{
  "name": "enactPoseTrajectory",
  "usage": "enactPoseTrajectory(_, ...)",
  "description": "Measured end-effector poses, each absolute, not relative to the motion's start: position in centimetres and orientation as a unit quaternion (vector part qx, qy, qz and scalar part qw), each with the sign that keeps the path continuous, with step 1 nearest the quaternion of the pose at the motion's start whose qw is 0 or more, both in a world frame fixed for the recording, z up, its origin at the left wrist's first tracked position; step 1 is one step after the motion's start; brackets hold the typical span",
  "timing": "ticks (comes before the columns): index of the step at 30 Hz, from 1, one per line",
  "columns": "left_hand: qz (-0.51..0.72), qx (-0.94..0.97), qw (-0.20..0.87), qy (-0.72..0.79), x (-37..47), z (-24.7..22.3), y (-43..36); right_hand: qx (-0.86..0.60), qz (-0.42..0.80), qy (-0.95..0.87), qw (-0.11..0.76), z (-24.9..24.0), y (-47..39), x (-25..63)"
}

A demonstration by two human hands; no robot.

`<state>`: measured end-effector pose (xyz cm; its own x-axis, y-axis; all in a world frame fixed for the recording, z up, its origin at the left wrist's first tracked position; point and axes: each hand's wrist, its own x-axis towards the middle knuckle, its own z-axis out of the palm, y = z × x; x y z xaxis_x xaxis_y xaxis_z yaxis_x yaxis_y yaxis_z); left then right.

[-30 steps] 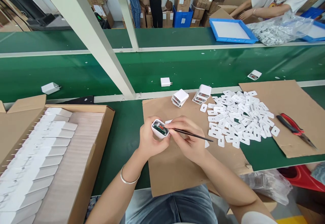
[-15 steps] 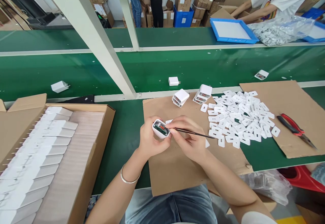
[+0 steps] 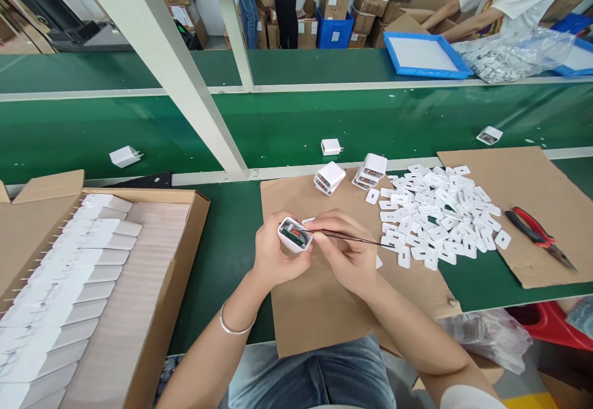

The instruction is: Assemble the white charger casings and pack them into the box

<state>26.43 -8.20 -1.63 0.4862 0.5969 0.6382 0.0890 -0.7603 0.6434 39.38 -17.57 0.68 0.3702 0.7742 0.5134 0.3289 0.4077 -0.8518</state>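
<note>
My left hand (image 3: 273,253) is closed around a white charger housing (image 3: 293,246), its open end facing up with a green circuit board and an orange-red part showing inside. Pinched in my right hand (image 3: 345,251) is a pair of dark tweezers (image 3: 354,237), whose tip reaches into the housing's opening; the very tip is hard to make out. Just beyond my hands, white charger housings (image 3: 330,177) lie in two small groups on the cardboard sheet (image 3: 319,310). A heap of small white cover plates with slots (image 3: 435,211) spreads to the right of my right hand.
Red-handled pliers (image 3: 540,236) lie on another cardboard piece at right. A carton (image 3: 185,261) with rows of white chargers stands at left. Behind a metal rail, a green belt (image 3: 278,125) carries spaced chargers. A slanting white post (image 3: 176,75) crosses the view. Across from me, a person works beside blue trays.
The chargers on the green belt have shifted to the right. My right hand has tilted the tweezers slightly, and their two arms now show apart. My left hand keeps the housing in place.
</note>
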Motion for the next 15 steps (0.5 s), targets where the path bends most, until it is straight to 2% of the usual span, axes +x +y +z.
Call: enactPoseTrajectory(15, 0.464, 0.817, 0.274, 0.204, 26.40, -2.09, -8.15, -0.532, 0.166, -0.538, 0.632, 0.95, -17.55, 39.47)
